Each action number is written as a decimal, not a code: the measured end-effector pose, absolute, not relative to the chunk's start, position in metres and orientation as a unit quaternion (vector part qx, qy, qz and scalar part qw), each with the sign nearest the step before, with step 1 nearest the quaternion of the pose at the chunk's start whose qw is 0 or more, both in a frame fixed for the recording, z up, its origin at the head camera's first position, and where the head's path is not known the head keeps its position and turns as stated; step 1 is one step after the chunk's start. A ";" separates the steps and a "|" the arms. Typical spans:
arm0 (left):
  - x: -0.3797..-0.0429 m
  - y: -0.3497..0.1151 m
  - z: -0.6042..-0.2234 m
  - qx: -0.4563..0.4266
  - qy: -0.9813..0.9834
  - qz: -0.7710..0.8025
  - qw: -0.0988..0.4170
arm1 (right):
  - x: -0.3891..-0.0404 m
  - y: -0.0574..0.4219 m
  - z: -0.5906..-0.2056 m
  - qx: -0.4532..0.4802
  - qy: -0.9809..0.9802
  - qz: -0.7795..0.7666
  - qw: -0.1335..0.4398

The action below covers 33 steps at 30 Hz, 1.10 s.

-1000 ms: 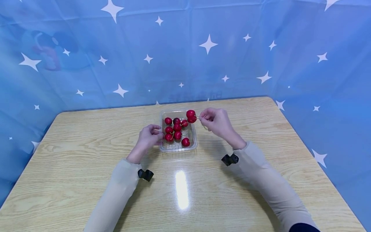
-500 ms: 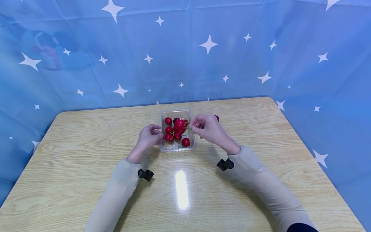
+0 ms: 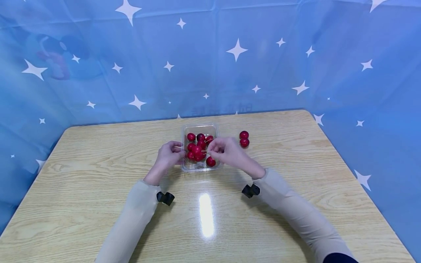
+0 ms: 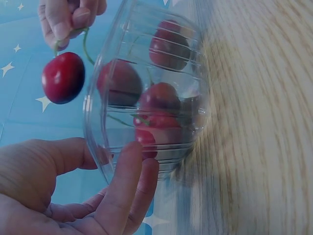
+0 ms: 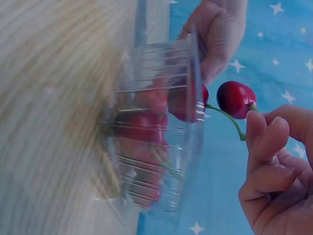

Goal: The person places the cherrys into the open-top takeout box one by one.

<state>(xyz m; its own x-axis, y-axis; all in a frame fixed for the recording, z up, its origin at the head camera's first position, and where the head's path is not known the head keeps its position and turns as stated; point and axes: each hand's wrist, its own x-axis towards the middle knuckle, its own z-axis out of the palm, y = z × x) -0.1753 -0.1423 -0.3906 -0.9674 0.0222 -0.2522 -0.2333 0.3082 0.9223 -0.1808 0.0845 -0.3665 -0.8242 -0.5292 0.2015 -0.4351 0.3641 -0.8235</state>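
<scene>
My left hand (image 3: 169,155) grips the left wall of a clear plastic box (image 3: 198,168), thumb and fingers on either side of the rim. Several red cherries (image 3: 191,137) lie inside it, one darker than the others. Over the box, my right hand (image 3: 229,153) pinches green stems between thumb and fingertip. Two cherries (image 3: 197,149) hang from those stems, overlapping the fruit below in the head view. In the right wrist view, one held cherry (image 5: 236,99) shows outside the rim, while the other is partly hidden behind the box wall.
Two more cherries (image 3: 244,139) sit side by side on the wooden table (image 3: 279,146), right of the box. A blue cloth with white stars (image 3: 210,54) hangs behind the table's far edge.
My right hand has carried the pair of cherries leftward and nearer to me, from the box's right edge to over its middle. Two cherries on the table are now uncovered. My left hand stays put.
</scene>
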 end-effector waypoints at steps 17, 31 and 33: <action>-0.174 -0.141 -0.390 -0.069 0.799 0.587 0.109 | -0.181 0.075 -0.381 -0.325 0.853 -0.406 0.039; -0.175 -0.141 -0.391 -0.071 0.798 0.589 0.108 | -0.182 0.075 -0.382 -0.298 0.868 -0.393 0.057; -0.175 -0.141 -0.391 -0.070 0.798 0.589 0.109 | -0.183 0.077 -0.382 -0.290 0.867 -0.401 0.065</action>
